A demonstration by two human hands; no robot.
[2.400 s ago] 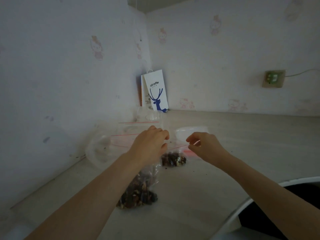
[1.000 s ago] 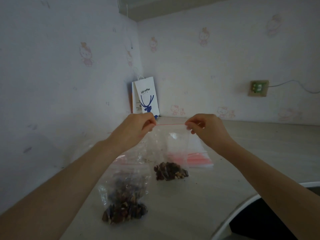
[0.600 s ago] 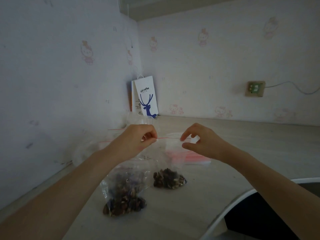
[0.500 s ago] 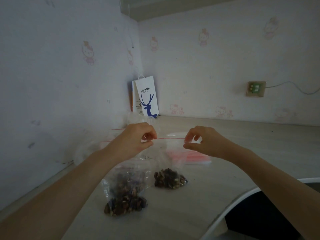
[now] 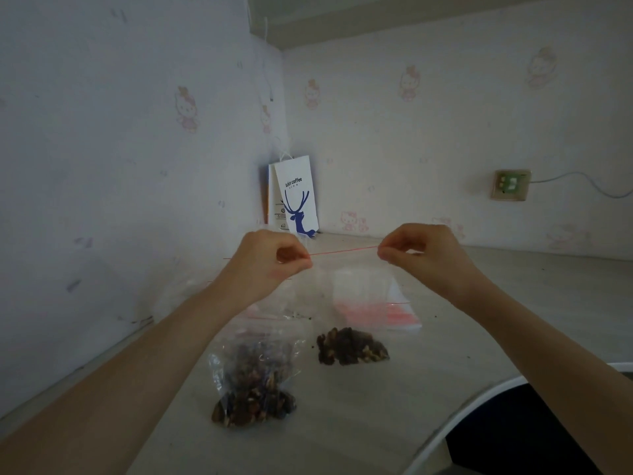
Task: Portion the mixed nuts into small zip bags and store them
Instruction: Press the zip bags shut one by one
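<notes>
Barely traceable in the dim light: the clear walls of the small zip bag (image 5: 356, 286), readable mostly by its red seal line (image 5: 342, 250), pulled straight across the centre. Pinched at the 9 o'clock end by the left hand (image 5: 270, 258), thumb against curled forefinger, and at the 3 o'clock end by the right hand (image 5: 421, 255) in the same pinch, with both forearms cut off at the lower edge of view. Cannot tell whether the seal is pressed closed, nor whether the bag's bottom touches the table (image 5: 513, 303). Two bags holding nuts: this small one, with a dark clump of mixed nuts (image 5: 351, 346) at its bottom toward 6 o'clock, and a larger clear bag (image 5: 255, 382) at 7 o'clock, lying on the table with nuts heaped at its near end. One flat stack of empty zip bags (image 5: 394, 313) with red strips just behind the small bag, toward 4 o'clock; too blurred to count singly. One white paper bag (image 5: 296, 197) with a blue deer, upright in the wall corner at 12 o'clock. One wall socket (image 5: 510, 185) at 2 o'clock, cable running off at the right. One white curved rim (image 5: 479, 395) at 5 o'clock, cut off, not identifiable.
</notes>
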